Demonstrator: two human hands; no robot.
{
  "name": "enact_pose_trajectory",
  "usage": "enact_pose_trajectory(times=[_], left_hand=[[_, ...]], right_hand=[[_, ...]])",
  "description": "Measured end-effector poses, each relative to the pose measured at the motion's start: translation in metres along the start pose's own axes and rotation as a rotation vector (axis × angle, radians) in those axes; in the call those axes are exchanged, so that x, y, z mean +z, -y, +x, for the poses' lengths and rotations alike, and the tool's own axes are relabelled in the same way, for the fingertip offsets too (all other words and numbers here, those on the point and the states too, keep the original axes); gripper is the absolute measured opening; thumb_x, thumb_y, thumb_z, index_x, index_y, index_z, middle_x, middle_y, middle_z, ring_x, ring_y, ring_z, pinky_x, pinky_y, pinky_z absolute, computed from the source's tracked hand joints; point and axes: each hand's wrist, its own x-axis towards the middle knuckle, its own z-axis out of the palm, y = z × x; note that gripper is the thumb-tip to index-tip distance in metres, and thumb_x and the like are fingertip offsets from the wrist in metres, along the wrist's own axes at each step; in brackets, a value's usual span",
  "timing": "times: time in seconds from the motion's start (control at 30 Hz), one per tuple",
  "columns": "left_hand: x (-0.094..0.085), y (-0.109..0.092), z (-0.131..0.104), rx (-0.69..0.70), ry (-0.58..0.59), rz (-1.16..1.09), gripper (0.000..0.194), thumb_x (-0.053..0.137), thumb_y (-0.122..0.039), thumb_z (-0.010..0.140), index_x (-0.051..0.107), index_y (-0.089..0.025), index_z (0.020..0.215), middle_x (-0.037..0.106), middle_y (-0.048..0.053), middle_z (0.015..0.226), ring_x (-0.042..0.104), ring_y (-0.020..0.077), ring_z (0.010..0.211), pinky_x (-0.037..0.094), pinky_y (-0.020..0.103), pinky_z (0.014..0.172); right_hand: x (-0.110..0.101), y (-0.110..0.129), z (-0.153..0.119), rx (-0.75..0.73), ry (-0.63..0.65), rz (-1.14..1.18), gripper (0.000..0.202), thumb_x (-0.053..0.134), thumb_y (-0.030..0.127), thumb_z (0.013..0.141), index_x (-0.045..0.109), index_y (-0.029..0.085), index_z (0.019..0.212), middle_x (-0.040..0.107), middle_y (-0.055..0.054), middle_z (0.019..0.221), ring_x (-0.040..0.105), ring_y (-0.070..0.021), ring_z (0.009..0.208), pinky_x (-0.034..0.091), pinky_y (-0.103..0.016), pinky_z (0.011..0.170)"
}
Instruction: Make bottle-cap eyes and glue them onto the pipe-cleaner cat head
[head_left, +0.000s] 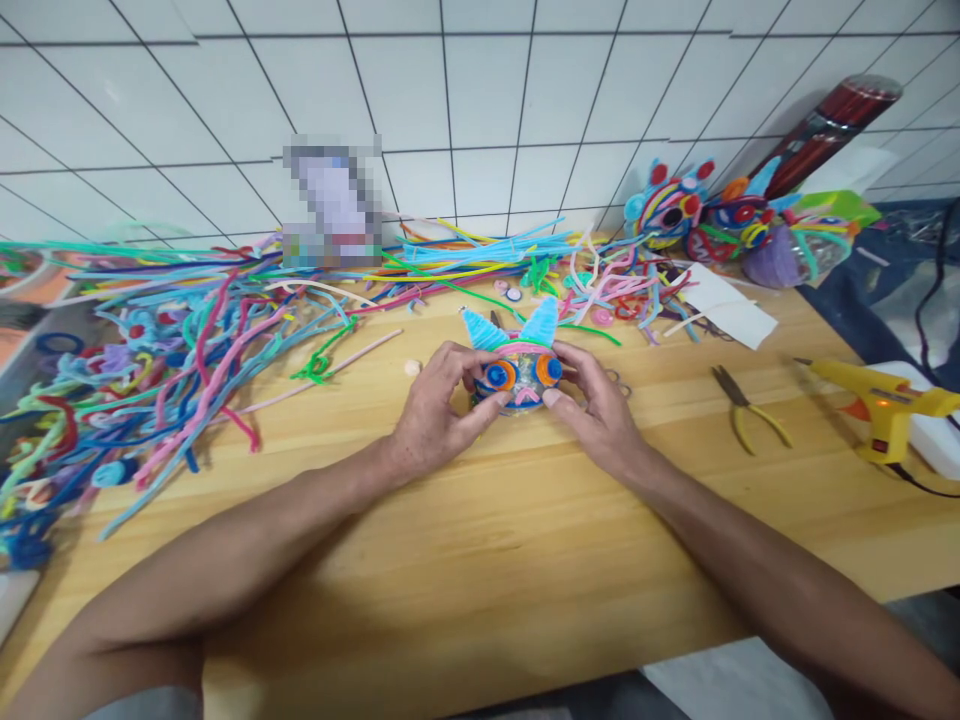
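Between my two hands is a small animal-face craft (527, 366) made of pipe cleaners over a clear body. It has light blue pointed ears, orange and blue coiled eyes and a pink mouth. My left hand (444, 408) grips its left side, fingers behind and thumb near the mouth. My right hand (598, 398) is closed on the other side in the same way, thumb tip beside the mouth. The craft's back and underside are hidden from me.
Pipe cleaners (217, 340) in many colours are heaped along the left and back. Yellow-handled pliers (746, 412) and a yellow glue gun (877, 405) lie to the right. Finished-looking craft faces (675, 215) and a red thermos (832, 130) stand at the back right, near white paper (731, 305).
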Motion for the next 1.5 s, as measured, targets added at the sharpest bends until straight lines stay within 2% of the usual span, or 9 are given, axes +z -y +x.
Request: enact_pose_trajectory(times=[0.07, 0.27, 0.67, 0.93, 1.13, 1.27, 1.5], left_hand=[[-0.0003, -0.0002, 0.0003, -0.002, -0.003, -0.016, 0.035, 0.077, -0.024, 0.096, 0.062, -0.023, 0.127, 0.066, 0.000, 0.093, 0.059, 0.0155, 0.081, 0.050, 0.031, 0.073], [-0.0016, 0.0000, 0.0010, 0.009, 0.004, 0.001, 0.026, 0.076, -0.018, 0.096, 0.065, -0.023, 0.120, 0.066, 0.001, 0.094, 0.060, 0.0143, 0.081, 0.051, 0.029, 0.073], [-0.0007, 0.0010, -0.0014, 0.020, -0.004, -0.002, 0.031, 0.075, -0.016, 0.097, 0.067, -0.023, 0.125, 0.068, 0.002, 0.099, 0.061, 0.0140, 0.082, 0.053, 0.029, 0.074], [-0.0012, -0.0006, -0.0004, 0.013, -0.034, 0.005, 0.040, 0.076, -0.019, 0.094, 0.058, -0.022, 0.129, 0.062, -0.001, 0.093, 0.058, 0.0123, 0.075, 0.051, 0.028, 0.070], [-0.0046, -0.0072, -0.0015, 0.092, -0.105, 0.113, 0.022, 0.074, -0.018, 0.097, 0.062, -0.024, 0.115, 0.064, 0.002, 0.097, 0.062, 0.0153, 0.086, 0.054, 0.031, 0.076], [-0.0044, -0.0057, -0.0031, 0.115, -0.082, 0.124, 0.019, 0.073, -0.015, 0.097, 0.065, -0.025, 0.111, 0.067, 0.004, 0.107, 0.067, 0.0177, 0.099, 0.059, 0.033, 0.081], [-0.0034, -0.0007, -0.0027, 0.122, -0.070, 0.106, 0.019, 0.074, -0.013, 0.097, 0.069, -0.024, 0.112, 0.072, 0.004, 0.103, 0.071, 0.0169, 0.095, 0.061, 0.032, 0.081]], right_hand=[[-0.0003, 0.0003, 0.0001, -0.001, 0.001, 0.000, 0.052, 0.066, 0.046, 0.101, 0.056, 0.028, 0.148, 0.068, -0.011, 0.147, 0.067, -0.0318, 0.132, 0.058, -0.053, 0.112], [0.0001, -0.0004, -0.0002, 0.004, -0.005, 0.012, 0.052, 0.067, 0.046, 0.100, 0.056, 0.026, 0.147, 0.067, -0.012, 0.147, 0.067, -0.0306, 0.131, 0.058, -0.050, 0.110], [0.0010, -0.0006, 0.0001, -0.020, -0.012, -0.004, 0.049, 0.067, 0.041, 0.100, 0.057, 0.027, 0.146, 0.068, -0.011, 0.145, 0.068, -0.0298, 0.130, 0.058, -0.050, 0.108], [0.0015, 0.0002, 0.0004, -0.025, -0.021, 0.002, 0.050, 0.070, 0.040, 0.099, 0.058, 0.027, 0.145, 0.069, -0.011, 0.143, 0.069, -0.0301, 0.129, 0.059, -0.050, 0.107], [0.0007, 0.0010, -0.0004, -0.035, -0.013, -0.020, 0.052, 0.071, 0.041, 0.099, 0.057, 0.027, 0.147, 0.067, -0.011, 0.148, 0.068, -0.0296, 0.131, 0.058, -0.049, 0.109], [0.0009, -0.0002, -0.0006, -0.042, -0.016, -0.027, 0.052, 0.070, 0.042, 0.099, 0.057, 0.027, 0.147, 0.067, -0.011, 0.148, 0.068, -0.0294, 0.131, 0.058, -0.049, 0.109], [0.0011, -0.0008, -0.0004, -0.044, -0.017, -0.035, 0.051, 0.070, 0.042, 0.099, 0.056, 0.026, 0.146, 0.067, -0.012, 0.147, 0.069, -0.0291, 0.130, 0.059, -0.049, 0.108]])
